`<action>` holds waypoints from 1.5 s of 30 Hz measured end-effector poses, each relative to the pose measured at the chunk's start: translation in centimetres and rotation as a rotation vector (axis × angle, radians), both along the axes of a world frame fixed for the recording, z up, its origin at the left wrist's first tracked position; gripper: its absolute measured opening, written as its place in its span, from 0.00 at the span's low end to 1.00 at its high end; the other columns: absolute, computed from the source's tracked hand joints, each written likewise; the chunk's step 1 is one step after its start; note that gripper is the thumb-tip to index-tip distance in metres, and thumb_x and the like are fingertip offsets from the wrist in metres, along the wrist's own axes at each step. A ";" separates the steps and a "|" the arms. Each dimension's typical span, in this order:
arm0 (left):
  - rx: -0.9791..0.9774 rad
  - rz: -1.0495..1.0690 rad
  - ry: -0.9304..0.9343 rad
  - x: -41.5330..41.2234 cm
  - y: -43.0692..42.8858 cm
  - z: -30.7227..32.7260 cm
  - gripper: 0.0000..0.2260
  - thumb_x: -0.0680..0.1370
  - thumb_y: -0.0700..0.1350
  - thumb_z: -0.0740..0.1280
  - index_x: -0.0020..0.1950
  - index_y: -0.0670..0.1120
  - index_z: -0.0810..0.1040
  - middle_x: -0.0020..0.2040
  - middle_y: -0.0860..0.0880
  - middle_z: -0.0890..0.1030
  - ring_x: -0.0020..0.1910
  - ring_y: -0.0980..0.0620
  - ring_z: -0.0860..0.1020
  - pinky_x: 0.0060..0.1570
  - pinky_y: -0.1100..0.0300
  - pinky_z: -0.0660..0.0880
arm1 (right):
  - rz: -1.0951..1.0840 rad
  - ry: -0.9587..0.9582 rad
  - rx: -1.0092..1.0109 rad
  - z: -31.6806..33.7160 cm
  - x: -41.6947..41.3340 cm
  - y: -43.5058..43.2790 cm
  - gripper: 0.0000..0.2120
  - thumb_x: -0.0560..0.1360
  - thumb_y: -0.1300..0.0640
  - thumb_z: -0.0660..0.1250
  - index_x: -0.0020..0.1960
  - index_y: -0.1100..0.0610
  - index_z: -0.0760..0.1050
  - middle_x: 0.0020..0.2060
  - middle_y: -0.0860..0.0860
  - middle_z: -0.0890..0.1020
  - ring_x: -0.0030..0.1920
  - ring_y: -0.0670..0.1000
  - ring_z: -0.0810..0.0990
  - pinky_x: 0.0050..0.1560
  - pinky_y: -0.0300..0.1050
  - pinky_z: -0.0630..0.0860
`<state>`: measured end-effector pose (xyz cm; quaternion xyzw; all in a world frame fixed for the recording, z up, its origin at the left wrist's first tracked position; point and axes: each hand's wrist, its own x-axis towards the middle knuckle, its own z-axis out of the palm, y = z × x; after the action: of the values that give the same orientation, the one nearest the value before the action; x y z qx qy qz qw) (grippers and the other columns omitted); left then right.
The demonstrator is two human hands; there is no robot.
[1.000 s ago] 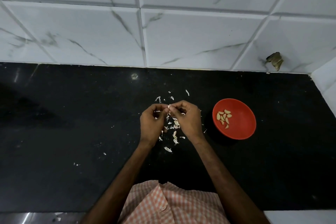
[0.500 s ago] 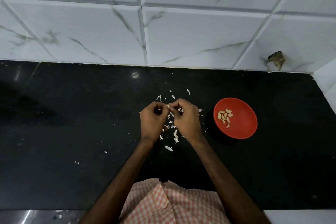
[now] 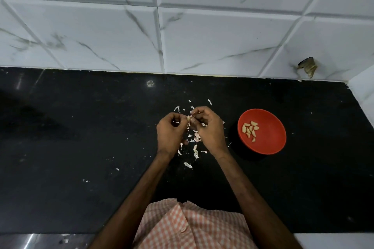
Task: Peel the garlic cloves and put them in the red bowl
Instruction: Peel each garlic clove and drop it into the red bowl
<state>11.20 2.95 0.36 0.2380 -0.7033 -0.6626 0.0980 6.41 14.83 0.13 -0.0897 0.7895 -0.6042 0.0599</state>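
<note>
Edged right hand [image 3: 210,129] slightly forward since earlier, pinched garlic clove [image 3: 189,118] between it and left hand [image 3: 170,131], above skins [image 3: 196,152] on table [image 3: 81,147], near red bowl [image 3: 271,143].

Red bowl [image 3: 269,143], black counter [image 3: 81,147], white grey-veined tiles [image 3: 222,36], orange-white checked shirt [image 3: 192,226]

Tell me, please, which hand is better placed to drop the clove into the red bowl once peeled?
Right, probably. Both hands pinch the garlic clove, but the right hand is nearer the red bowl; the left hand would have to cross over.
</note>
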 end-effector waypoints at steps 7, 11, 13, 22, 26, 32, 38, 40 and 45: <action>0.210 0.015 -0.018 -0.2 -0.1 -0.9 0.06 0.80 0.39 0.68 0.51 0.36 0.80 0.40 0.40 0.79 0.35 0.48 0.79 0.25 0.56 0.78 | 0.009 0.127 0.076 0.1 0.3 -0.3 0.04 0.76 0.64 0.73 0.48 0.57 0.83 0.42 0.45 0.85 0.46 0.41 0.82 0.49 0.31 0.75; 0.241 0.008 -0.002 -0.2 -0.1 -0.7 0.06 0.81 0.38 0.67 0.53 0.35 0.80 0.41 0.40 0.80 0.38 0.47 0.78 0.27 0.55 0.79 | 0.024 0.035 0.008 0.1 0.1 -0.3 0.05 0.74 0.64 0.75 0.49 0.58 0.83 0.43 0.47 0.85 0.46 0.45 0.83 0.52 0.41 0.80; 0.265 -0.007 0.002 -0.3 0.0 -0.6 0.06 0.82 0.38 0.65 0.52 0.36 0.80 0.40 0.43 0.81 0.37 0.49 0.78 0.25 0.57 0.79 | 0.024 -0.054 -0.091 0.0 0.0 -0.3 0.08 0.74 0.67 0.74 0.51 0.57 0.82 0.45 0.49 0.85 0.47 0.47 0.84 0.53 0.47 0.82; 0.349 -0.082 0.003 -0.1 0.2 -0.5 0.11 0.84 0.42 0.61 0.54 0.36 0.79 0.41 0.44 0.80 0.34 0.51 0.77 0.24 0.58 0.75 | -0.031 -0.363 -0.382 -0.1 0.3 -0.1 0.07 0.77 0.68 0.70 0.51 0.59 0.82 0.47 0.55 0.87 0.49 0.52 0.86 0.54 0.49 0.83; 0.240 -0.130 0.033 0.0 -0.1 -0.8 0.08 0.81 0.44 0.69 0.55 0.39 0.79 0.43 0.43 0.82 0.36 0.50 0.79 0.25 0.57 0.77 | -0.065 -0.312 -0.344 -0.1 -0.1 0.1 0.05 0.75 0.67 0.73 0.48 0.58 0.82 0.46 0.54 0.87 0.50 0.53 0.86 0.55 0.50 0.83; 0.186 -0.095 0.070 0.2 0.0 -1.1 0.05 0.79 0.39 0.71 0.54 0.39 0.80 0.42 0.37 0.81 0.35 0.49 0.78 0.23 0.59 0.76 | -0.075 -0.296 -0.335 -0.2 -0.2 0.4 0.06 0.73 0.68 0.74 0.45 0.59 0.82 0.43 0.54 0.87 0.49 0.55 0.86 0.55 0.53 0.83; 0.179 -0.089 0.036 0.2 -0.5 -1.0 0.05 0.81 0.41 0.69 0.52 0.39 0.81 0.43 0.37 0.82 0.37 0.50 0.79 0.23 0.58 0.76 | -0.032 -0.230 -0.278 -0.4 -0.4 0.5 0.08 0.73 0.68 0.75 0.44 0.56 0.83 0.44 0.53 0.87 0.50 0.54 0.86 0.58 0.55 0.82; 0.220 -0.080 -0.001 0.1 -0.5 -1.0 0.05 0.81 0.41 0.68 0.52 0.39 0.81 0.41 0.40 0.80 0.37 0.49 0.79 0.23 0.58 0.76 | -0.017 -0.229 -0.275 -0.5 -0.3 0.5 0.07 0.74 0.67 0.75 0.46 0.56 0.83 0.45 0.53 0.87 0.50 0.54 0.86 0.58 0.56 0.82; 0.281 -0.040 -0.002 0.0 -0.1 -0.9 0.07 0.82 0.41 0.67 0.54 0.38 0.80 0.44 0.43 0.80 0.38 0.50 0.77 0.24 0.58 0.76 | -0.044 -0.148 -0.225 -1.1 -0.1 0.0 0.08 0.76 0.63 0.73 0.50 0.50 0.85 0.49 0.50 0.87 0.53 0.52 0.84 0.59 0.58 0.81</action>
<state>11.23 2.86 -0.56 0.2361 -0.6085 -0.7560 0.0498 6.34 14.82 -1.01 -0.0337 0.7121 -0.6949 0.0942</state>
